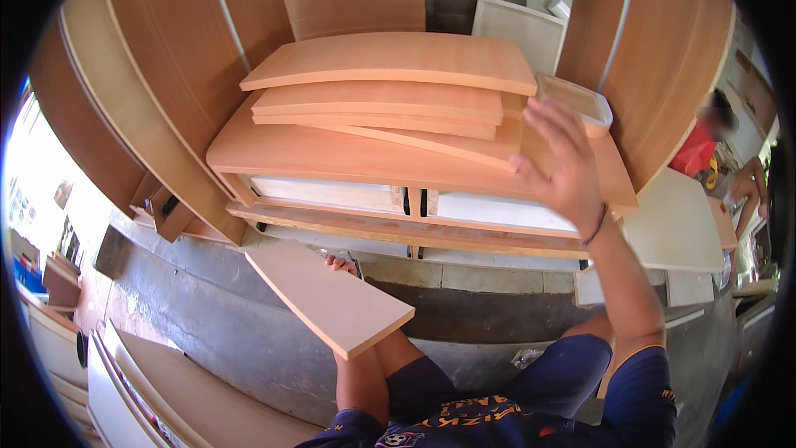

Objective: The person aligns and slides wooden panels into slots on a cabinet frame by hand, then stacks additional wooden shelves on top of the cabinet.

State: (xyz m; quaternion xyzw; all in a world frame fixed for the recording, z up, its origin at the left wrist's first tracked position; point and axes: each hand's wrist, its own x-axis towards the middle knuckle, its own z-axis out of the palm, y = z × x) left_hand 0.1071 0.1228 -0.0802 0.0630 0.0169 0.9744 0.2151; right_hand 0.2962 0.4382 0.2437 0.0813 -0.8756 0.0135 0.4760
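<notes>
1. The left hand [342,265] sits under a small rectangular board [330,295]; only the fingertips peek past the far edge, so it carries the panel from beneath, tilted, low in front of the person's lap.
2. The right hand [562,168] is up and reaching, fingers spread wide, nothing in it. It hovers at the right end of the board stack [390,99], over the long bottom panel [348,158]; I cannot tell whether the palm actually touches wood.
3. Four or five cut boards already lie piled there, loosely fanned, on top of a low cabinet frame [398,203] with two pale drawer fronts.
4. A shallow white-rimmed tray [576,99] rests at the stack's right corner, just beyond the raised hand.
5. Judging by that, the pile is well under way, and the board in hand is not yet on it.
6. Tall panels [166,75] lean on both sides; another person [713,145] works well apart at the far right.
</notes>
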